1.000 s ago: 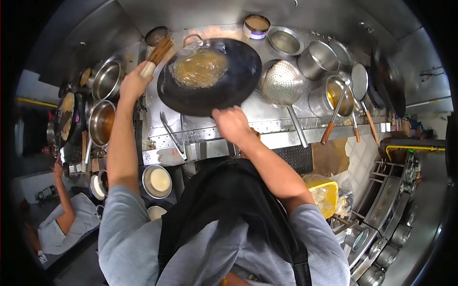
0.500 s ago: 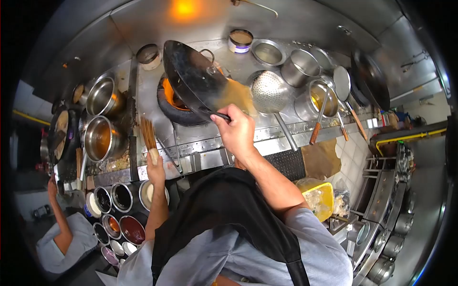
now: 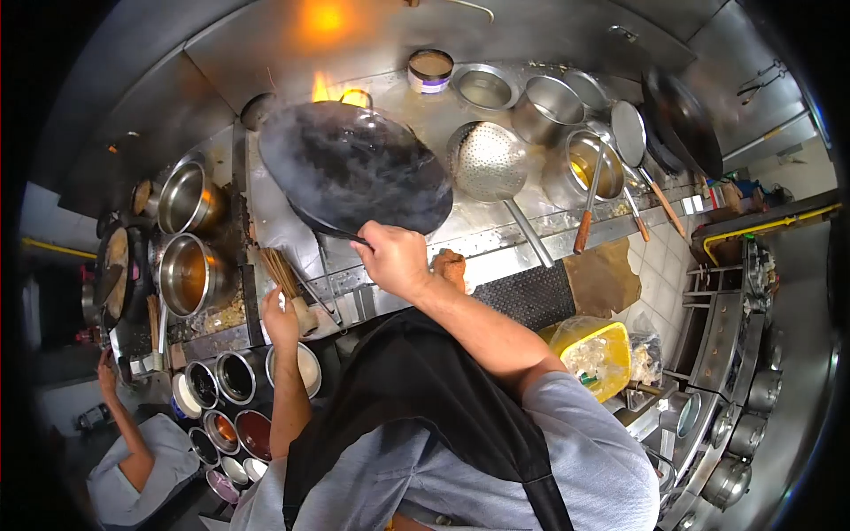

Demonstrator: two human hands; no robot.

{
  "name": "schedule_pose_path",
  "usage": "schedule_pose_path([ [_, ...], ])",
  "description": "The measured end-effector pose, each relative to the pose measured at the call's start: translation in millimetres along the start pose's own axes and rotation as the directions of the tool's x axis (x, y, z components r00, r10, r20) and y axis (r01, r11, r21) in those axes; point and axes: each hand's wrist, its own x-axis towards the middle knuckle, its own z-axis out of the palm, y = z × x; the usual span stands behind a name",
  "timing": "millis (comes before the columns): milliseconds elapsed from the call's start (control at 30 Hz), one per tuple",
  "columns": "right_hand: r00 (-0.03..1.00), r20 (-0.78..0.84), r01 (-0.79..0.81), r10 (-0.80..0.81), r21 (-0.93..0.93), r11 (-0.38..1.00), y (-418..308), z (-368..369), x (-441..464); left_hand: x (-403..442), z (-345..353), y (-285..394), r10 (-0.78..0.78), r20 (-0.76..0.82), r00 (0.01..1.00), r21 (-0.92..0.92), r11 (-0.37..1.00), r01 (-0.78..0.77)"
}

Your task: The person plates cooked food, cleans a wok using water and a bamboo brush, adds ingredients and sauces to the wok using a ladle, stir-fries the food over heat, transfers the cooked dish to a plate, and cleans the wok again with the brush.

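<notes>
Plainly, our biggest thing is the wok (image 3: 359,168), above the counter (image 3: 478,234), dark inside and smoking, with flames at its far side. Our right arm reaches forward and inward, the right hand (image 3: 394,259) closed on the wok's near edge. The bin (image 3: 611,354) (a yellow one) holds pale scraps and plastic. Of the pots, one at left (image 3: 186,276) has brown liquid, one at right (image 3: 589,177) a little yellow. Tubs below hold dark (image 3: 235,378), deep red (image 3: 254,435) and whitish (image 3: 305,372) contents. Our left forearm points forward, its left hand (image 3: 280,316) loosely open beside the brush (image 3: 299,301).
</notes>
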Motion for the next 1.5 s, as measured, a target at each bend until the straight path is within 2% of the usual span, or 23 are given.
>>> schedule_pose_path([
  [33,0.993,0.048,0.109,-0.107,-0.037,0.993,13.8,9.9,-1.6,5.5,-9.8,18.7,0.052,-0.123,0.991,-0.084,0.995,-0.062],
  [100,0.954,0.191,0.255,-0.233,-0.105,0.961,38.8,36.6,-5.2,13.2,-21.8,37.9,0.022,-0.161,0.987,-0.191,0.98,-0.053],
  [267,0.922,0.371,0.19,-0.112,-0.18,0.965,70.7,90.6,6.6,23.5,-19.2,112.1,0.012,-0.154,0.988,-0.476,0.875,-0.085],
  [367,0.905,0.424,0.111,-0.032,-0.162,0.981,83.7,94.3,6.4,35.0,-4.8,173.0,0.172,-0.104,0.98,-0.508,0.838,-0.2],
  [433,0.989,0.079,0.122,-0.127,0.061,0.991,82.0,50.4,-1.2,51.1,15.2,199.1,0.158,0.021,0.987,-0.463,0.877,-0.131],
  [500,0.99,-0.101,0.094,-0.103,-0.086,0.992,103.4,-40.0,-10.8,68.5,32.9,223.4,0.207,0.124,0.97,-0.316,0.935,-0.159],
  [533,0.944,-0.308,-0.157,0.119,-0.103,0.982,145.7,-86.0,-26.0,75.7,45.5,229.3,0.259,0.156,0.953,-0.23,0.948,-0.22],
  [600,0.57,-0.631,-0.566,0.525,0.162,0.808,229.1,-178.3,-56.4,75.7,64.8,238.7,0.3,0.251,0.92,-0.051,0.953,-0.297],
  [633,0.721,-0.657,-0.672,0.221,-0.584,0.455,255.3,-218.2,-77.9,72.4,75.1,243.2,0.289,0.316,0.903,0.039,0.948,-0.317],
  [667,0.597,-0.693,-0.792,0.403,-0.43,0.433,326.0,-225.8,-118.3,70.3,86.9,249.4,0.278,0.381,0.881,0.122,0.93,-0.347],
  [700,0.431,-0.469,-0.841,0.771,0.1,0.532,344.1,-229.6,-118.6,67.2,98.5,254.7,0.276,0.311,0.91,0.159,0.928,-0.336],
  [733,0.351,-0.046,-0.751,0.935,0.583,0.31,356.3,-236.8,-115.2,66.9,109.0,253.8,0.26,0.281,0.924,0.148,0.939,-0.309],
  [800,0.385,-0.217,-0.733,0.897,0.518,0.44,372.3,-216.6,-99.0,69.6,123.2,243.9,0.213,0.22,0.952,0.122,0.962,-0.244],
  [933,0.545,-0.05,-0.737,0.837,0.449,0.506,306.7,-206.6,-65.9,69.9,112.2,248.1,0.159,0.182,0.97,0.161,0.969,-0.189],
  [967,0.758,-0.143,-0.621,0.636,0.138,0.772,360.3,-194.0,-82.0,71.0,108.6,253.3,0.093,0.192,0.977,0.192,0.973,-0.13],
  [1000,0.615,0.021,-0.747,0.788,0.334,0.574,350.9,-200.0,-59.0,69.4,105.4,256.8,0.026,0.205,0.978,0.224,0.972,-0.073],
  [1067,0.581,0.067,-0.785,0.811,0.311,0.536,335.9,-213.2,-6.4,64.4,106.5,256.8,0.089,0.137,0.987,0.179,0.977,-0.113],
  [1133,0.762,-0.038,-0.647,0.646,-0.04,0.761,393.8,-190.1,25.6,54.3,104.7,264.1,0.143,0.04,0.989,0.122,0.982,-0.147],
  [1200,0.722,-0.006,-0.66,0.691,-0.302,0.687,397.6,-183.8,78.9,38.4,97.3,278.8,0.187,-0.075,0.98,0.058,0.981,-0.183],
  [1367,0.713,0.07,-0.54,0.697,-0.579,0.611,525.0,-127.1,147.5,-8.1,76.8,275.9,0.101,-0.141,0.985,-0.002,0.995,-0.102],
  [1400,0.553,0.18,-0.767,0.813,-0.271,0.582,552.2,-121.5,161.8,-15.4,73.3,274.0,0.077,-0.145,0.986,-0.029,0.996,-0.082],
  [1433,0.395,0.346,-0.912,0.851,0.038,0.408,551.2,-124.8,179.1,-21.5,69.4,270.8,0.054,-0.148,0.987,-0.055,0.996,-0.063],
  [1500,0.235,0.705,-0.853,0.669,0.479,-0.206,521.6,-138.8,199.6,-28.3,61.5,269.7,0.027,-0.173,0.985,-0.103,0.994,-0.045],
])
